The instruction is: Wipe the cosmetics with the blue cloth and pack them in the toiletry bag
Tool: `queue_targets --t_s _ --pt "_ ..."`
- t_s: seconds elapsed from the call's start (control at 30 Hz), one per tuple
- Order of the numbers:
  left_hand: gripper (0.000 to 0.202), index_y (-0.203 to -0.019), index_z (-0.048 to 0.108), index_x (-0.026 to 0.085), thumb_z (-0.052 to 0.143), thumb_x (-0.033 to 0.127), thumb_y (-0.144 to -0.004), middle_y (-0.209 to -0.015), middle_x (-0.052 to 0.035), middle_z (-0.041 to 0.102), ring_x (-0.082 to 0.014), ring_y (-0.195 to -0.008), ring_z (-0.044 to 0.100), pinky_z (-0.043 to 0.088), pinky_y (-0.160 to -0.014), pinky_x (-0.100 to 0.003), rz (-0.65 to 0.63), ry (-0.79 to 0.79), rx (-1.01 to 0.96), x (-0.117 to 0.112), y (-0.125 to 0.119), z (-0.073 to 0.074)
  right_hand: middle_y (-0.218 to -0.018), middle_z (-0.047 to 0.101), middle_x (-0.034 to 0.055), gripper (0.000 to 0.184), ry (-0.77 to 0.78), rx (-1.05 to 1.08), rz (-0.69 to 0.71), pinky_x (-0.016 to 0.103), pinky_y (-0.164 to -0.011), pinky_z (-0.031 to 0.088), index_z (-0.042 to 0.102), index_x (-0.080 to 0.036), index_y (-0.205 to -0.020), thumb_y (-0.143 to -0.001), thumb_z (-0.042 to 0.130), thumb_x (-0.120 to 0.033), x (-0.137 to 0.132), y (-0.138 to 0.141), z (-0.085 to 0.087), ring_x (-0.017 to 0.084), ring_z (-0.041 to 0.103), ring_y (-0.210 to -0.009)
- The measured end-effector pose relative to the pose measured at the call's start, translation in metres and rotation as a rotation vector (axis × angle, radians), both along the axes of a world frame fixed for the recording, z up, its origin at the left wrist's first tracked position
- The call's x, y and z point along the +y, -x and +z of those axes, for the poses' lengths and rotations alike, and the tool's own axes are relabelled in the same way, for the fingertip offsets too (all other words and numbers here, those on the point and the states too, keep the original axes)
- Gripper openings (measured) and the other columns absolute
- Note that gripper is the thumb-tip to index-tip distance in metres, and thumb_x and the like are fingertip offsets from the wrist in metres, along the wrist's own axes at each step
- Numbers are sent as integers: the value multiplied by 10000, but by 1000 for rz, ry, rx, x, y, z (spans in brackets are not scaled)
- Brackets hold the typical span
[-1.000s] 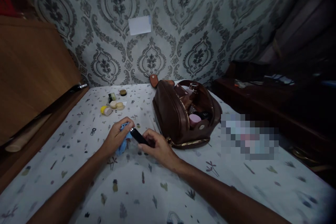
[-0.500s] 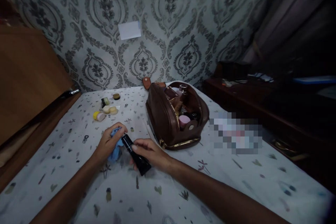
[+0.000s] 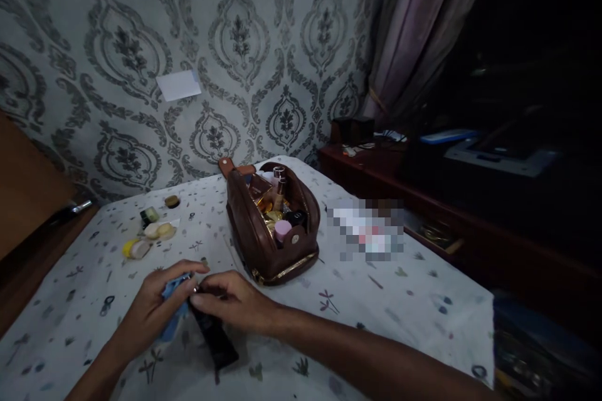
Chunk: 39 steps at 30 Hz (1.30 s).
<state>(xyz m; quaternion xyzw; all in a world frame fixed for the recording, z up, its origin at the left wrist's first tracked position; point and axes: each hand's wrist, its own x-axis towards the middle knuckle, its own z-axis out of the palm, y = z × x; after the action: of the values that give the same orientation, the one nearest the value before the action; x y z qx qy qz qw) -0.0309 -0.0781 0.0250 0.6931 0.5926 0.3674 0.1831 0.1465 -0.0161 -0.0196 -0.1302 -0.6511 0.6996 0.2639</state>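
Note:
My left hand [image 3: 153,307] is closed around a crumpled blue cloth [image 3: 170,316] and presses it against the top end of a black tube [image 3: 214,338]. My right hand [image 3: 232,304] grips the same black tube near its top, fingers wrapped over it; the tube's lower end points toward me over the patterned white sheet [image 3: 376,301]. Just beyond my hands stands an open brown leather toiletry bag [image 3: 256,235] with a pink-capped jar [image 3: 283,230] and small bottles inside.
Small round jars and a yellow-lidded pot [image 3: 136,248] lie at the far left of the sheet. A dark wooden shelf [image 3: 423,207] runs along the right, a wooden headboard [image 3: 23,188] is at the left, and a curtain [image 3: 409,31] hangs behind.
The view has swung to the right and my hands sit lower in it. The black tube has tipped more upright toward me, with the cloth still at its top.

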Motion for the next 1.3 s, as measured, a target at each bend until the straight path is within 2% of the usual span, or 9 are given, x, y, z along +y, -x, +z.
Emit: queue_targets --t_s 0.2,0.37,0.47,0.67,0.83,0.93,1.07,1.17,1.3 --pt "323 -1050 736 218 487 406 -966 -946 -42 765 -177 -839 724 558 -771 -228 -175 -91 125 5 -28 14 -616 375 -60 522 -29 50 -69 232 -544 257 506 -161 -639 -760 689 -634 -3 -35 18 79 337 -609" --pt "367 -1122 708 237 392 387 -1009 -995 -48 767 -176 -871 734 590 -766 -252 -214 -230 147 15 -49 14 -729 488 -42 434 87 133 -131 241 -638 363 598 -168 -886 -764 735 -561 -8 -68 22 95 422 -672" --pt "321 -1161 695 279 425 355 -1004 -1032 -26 767 -163 -918 729 592 -806 -251 -229 -292 260 21 -59 13 -771 511 -30 404 104 140 -163 262 -691 395 597 -173 -919 -797 713 -540 -9 -84 21 105 454 -702" --pt "346 -1313 588 242 432 297 -1009 -1087 -36 757 -150 -944 731 587 -815 -228 -237 -373 437 41 -78 19 -797 518 -20 206 -52 76 -272 253 -682 405 560 -180 -884 -886 641 -369 -8 -119 32 105 468 -724" --pt "346 -1322 552 162 434 199 -999 -974 -84 740 -159 -783 720 551 -620 -227 -265 -572 681 59 -81 20 -837 591 15 201 18 115 -387 221 -573 445 548 -198 -945 -926 616 -387 3 -147 48 111 555 -703" --pt "340 -1300 559 135 435 154 -984 -802 -56 682 -145 -645 655 482 -536 -222 -258 -615 737 61 -77 16 -904 644 34 176 23 198 -562 214 -528 481 537 -243 -1060 -950 597 -367 14 -158 60 130 628 -718" --pt "386 -1341 530 130 452 103 -964 -664 5 557 -119 -552 536 400 -499 -214 -279 -581 675 60 -75 9 -925 657 15 319 -142 256 -904 232 -514 536 489 -332 -1231 -941 618 -295 27 -167 79 145 659 -707" --pt "452 -1394 492 136 459 67 -949 -669 5 543 -114 -562 510 394 -511 -213 -295 -566 602 59 -73 4 -961 638 11 294 -255 270 -1093 244 -532 568 531 -347 -1179 -921 633 -251 39 -165 94 166 673 -783" --pt "536 -1454 434 140 481 46 -929 -702 -10 564 -118 -603 545 422 -532 -212 -299 -558 596 59 -70 -2 -963 605 -5 262 -334 265 -1084 256 -599 603 534 -318 -1066 -878 676 -203 58 -151 106 169 665 -853"
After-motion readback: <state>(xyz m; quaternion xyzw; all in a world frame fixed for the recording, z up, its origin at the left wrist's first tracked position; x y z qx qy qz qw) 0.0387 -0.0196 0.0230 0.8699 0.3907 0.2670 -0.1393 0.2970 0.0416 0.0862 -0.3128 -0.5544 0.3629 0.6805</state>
